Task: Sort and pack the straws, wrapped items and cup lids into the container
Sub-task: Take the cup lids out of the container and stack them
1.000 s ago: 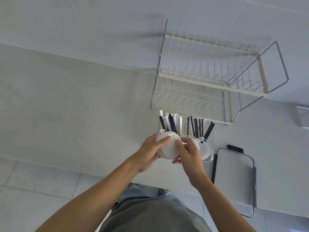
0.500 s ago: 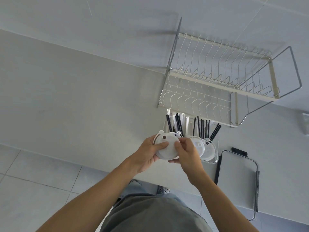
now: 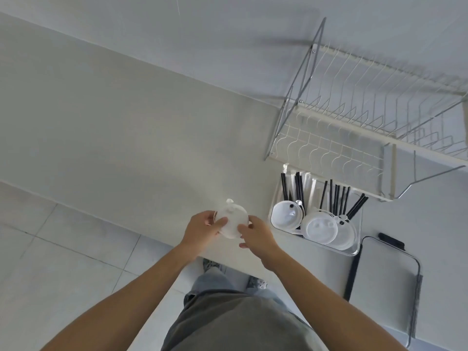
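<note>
**Head view: both hands holding one cup lid beside the container**

Head view, read from my remote station, with the clear container (image 3: 355,245) as landmark. Largest is the pale countertop (image 3: 106,127), which carries the container near its front edge. Behind the container stands a white wire dish rack (image 3: 354,127), its lower tier just beyond the container's far rim. To the right of the container lies a flat rectangular tray with a dark rim (image 3: 379,295), close beside it but not touching as far as I can tell. Inside the container, black straws (image 3: 336,201) lean toward the rack side, wrapped items (image 3: 307,184) stand among them, and three white cup lids (image 3: 319,228) sit along the near side, overlapping one another. To the left of the container, clear of its wall, a single translucent cup lid (image 3: 231,220) is gripped by both hands above the countertop edge: my left hand (image 3: 202,228) closes on its left rim, thumb across the top, and my right hand (image 3: 255,234) pinches its right rim with narrow fingers.
</note>
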